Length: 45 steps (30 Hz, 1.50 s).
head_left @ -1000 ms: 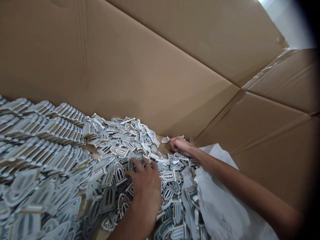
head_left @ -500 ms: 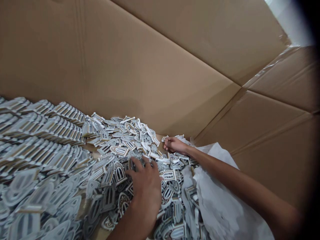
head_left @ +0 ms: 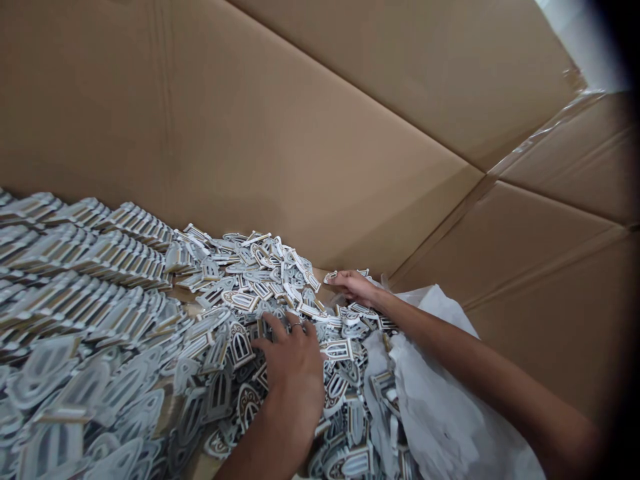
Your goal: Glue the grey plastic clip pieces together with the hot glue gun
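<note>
Right hand [head_left: 356, 285] at arched piece [head_left: 329, 276], contact unclear

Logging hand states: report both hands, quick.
Left hand: open, spread over loose pieces.
Right hand: at an arched piece; whether gripped cannot be told.

Light is staying dim and flat, with a pale bright patch showing at upper right. Cardboard wall [head_left: 280, 127] is carrying a soft diagonal shadow; clear tape [head_left: 543, 135] is glinting. Dark curved vignette is swallowing the right edge. Lower-left pieces [head_left: 53, 450] are looking soft.
</note>
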Tool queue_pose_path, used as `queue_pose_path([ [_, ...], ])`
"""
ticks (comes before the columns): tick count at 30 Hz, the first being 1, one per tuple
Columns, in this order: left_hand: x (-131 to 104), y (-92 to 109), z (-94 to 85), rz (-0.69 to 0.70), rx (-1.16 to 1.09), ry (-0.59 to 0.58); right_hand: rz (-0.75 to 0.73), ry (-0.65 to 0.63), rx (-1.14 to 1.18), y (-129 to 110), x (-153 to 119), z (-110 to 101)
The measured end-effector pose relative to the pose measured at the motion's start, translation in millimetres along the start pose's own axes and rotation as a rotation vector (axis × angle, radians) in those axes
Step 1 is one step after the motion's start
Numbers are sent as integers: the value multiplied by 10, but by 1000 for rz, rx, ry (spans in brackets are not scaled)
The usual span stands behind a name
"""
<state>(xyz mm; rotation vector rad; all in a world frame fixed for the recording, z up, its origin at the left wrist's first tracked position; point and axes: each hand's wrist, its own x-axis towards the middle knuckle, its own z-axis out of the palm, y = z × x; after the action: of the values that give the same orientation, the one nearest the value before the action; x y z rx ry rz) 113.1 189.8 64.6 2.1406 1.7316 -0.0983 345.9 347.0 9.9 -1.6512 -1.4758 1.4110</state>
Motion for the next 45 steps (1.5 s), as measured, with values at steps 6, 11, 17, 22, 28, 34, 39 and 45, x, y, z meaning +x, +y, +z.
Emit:
queue_pose_path([
  [6, 3, -3, 16, -4, 10, 11, -36, -22, -106, 18, -20, 35],
  [11, 4, -4, 17, -4, 12, 13, -92, -1, -299, -50, -56, 25],
  [17, -6, -9, 5, 4, 17, 7, -113, -59, -692, -169, -86, -23],
  [22, -8, 1, -13, 4, 10, 7, -90, -175, -994, -257, -81, 36],
  [28, -17, -1, -27, 9, 10, 12, -116, -333, -1096, -306, -47, 136],
  [34, -14, -5, -25, 9, 4, 9, -192, -373, -961, -198, 2, 138],
  [39, -12, -4, -23, 5, 8, 5, -219, -404, -811, -98, -1, 114],
  [45, -4, 0, -21, 2, 12, -6, -262, -496, -619, -119, -104, 86],
])
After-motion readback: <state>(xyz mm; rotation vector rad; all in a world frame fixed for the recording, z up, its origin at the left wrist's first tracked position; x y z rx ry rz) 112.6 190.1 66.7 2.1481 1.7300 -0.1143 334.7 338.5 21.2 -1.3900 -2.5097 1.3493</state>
